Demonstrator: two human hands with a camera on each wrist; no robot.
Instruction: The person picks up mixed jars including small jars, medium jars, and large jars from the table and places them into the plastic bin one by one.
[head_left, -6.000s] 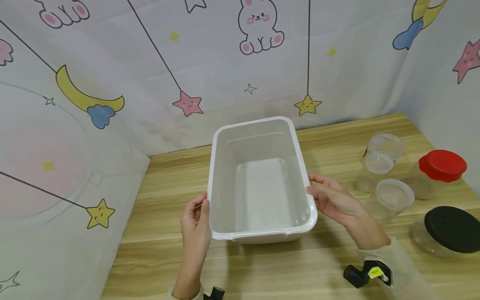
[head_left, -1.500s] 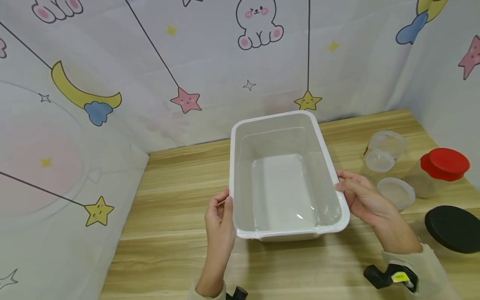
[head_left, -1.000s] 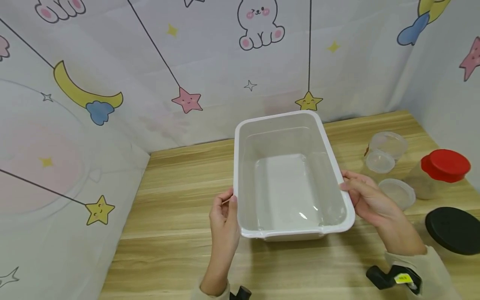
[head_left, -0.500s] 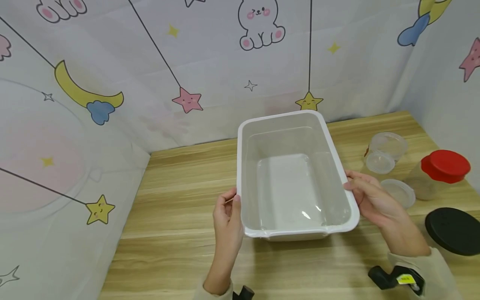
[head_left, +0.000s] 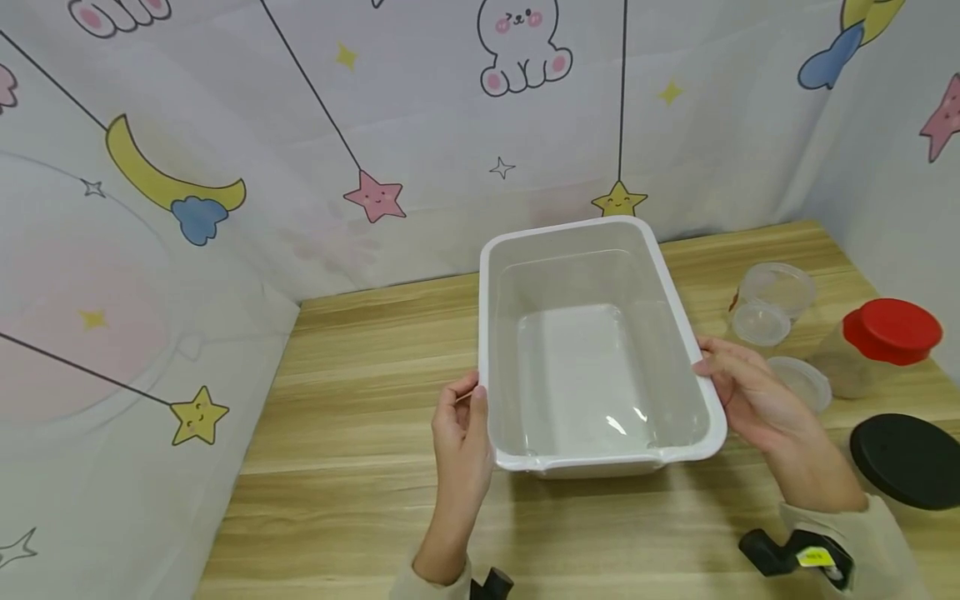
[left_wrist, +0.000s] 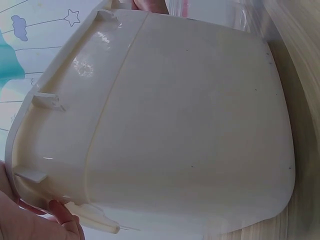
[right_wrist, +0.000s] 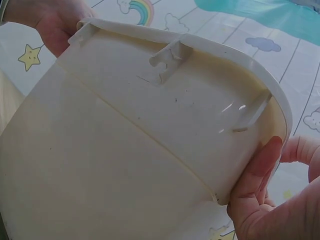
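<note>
A deep, pale grey-white plastic tub (head_left: 573,375) faces up in the head view, its inside bare. My left hand (head_left: 459,442) grips the rim near the left front corner, thumb along the edge and fingers curled beneath. At the right side my right hand (head_left: 772,417) pinches the rim, thumb on top and fingers under it. Ribs under the lip show on the tub's outer wall (left_wrist: 190,110) in the left wrist view, its base close to the wooden tabletop. From the right wrist, the fingers (right_wrist: 267,155) press against the outer wall below the lip.
Right of the tub stand a red-lidded jar (head_left: 892,332), a black-lidded jar (head_left: 909,461) and several clear plastic containers (head_left: 780,287), one partly behind my right hand. A printed cloth (head_left: 435,108) hangs along the table's back edge. Wooden tabletop (head_left: 345,433) stretches left.
Both hands have shifted the tub to the right over the six seconds, with only a slight drift in the last second. The grip is unchanged, and my right hand now overlaps a clear container.
</note>
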